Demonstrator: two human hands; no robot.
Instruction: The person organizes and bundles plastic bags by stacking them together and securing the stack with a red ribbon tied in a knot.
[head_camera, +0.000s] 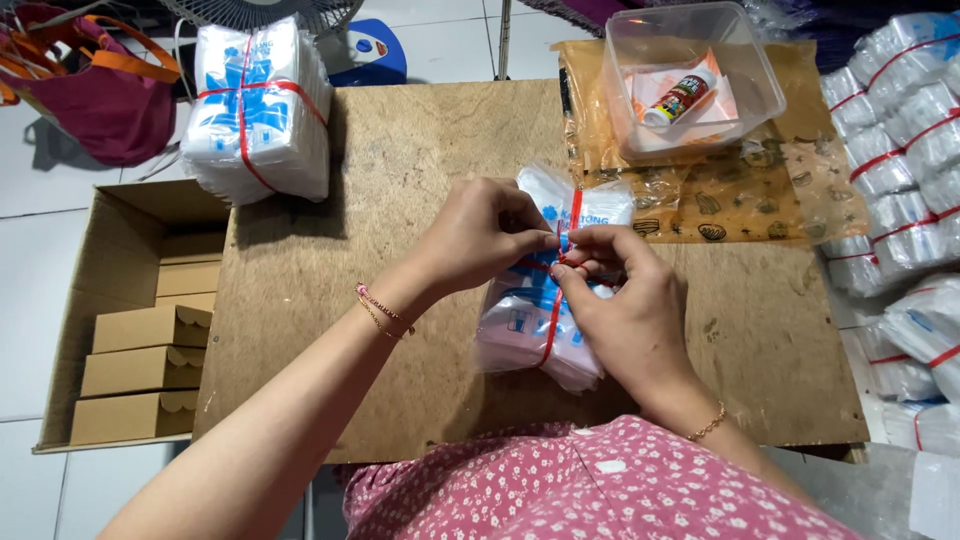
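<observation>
Bundle of plastic bags (535, 330), white with blue print, lies near the middle of the surface (330, 300), slightly toward the near edge. Long axis runs from the far edge to the near edge, tilted a little to the right at the near end. A red band (551, 325) runs lengthwise along the bundle; a second strand seems to cross it near the far end.

Left hand (480, 235) comes in from the left, fingers pinched shut on the red band at the crossing point. Right hand (625, 315) comes in from the near right, resting over the right half of the bundle, thumb and forefinger closed on the same band just beside the left fingertips. Both hands meet on top of the bundle at its far third; neither is clearly nearer.

The knot or crossing itself is hidden under the fingertips; cannot tell whether the band is tied or loose. The right edge of the bundle is covered by the right hand.

Outward: a finished tied bundle (262, 110) at the far left corner; a clear tub (765, 85) holding a small tube (680, 97) at the far right, on a brown printed sheet (790, 200). Cardboard box (110, 270) of small cartons off the left edge; more tied bundles (905, 150) off the right edge, partly cut off.
</observation>
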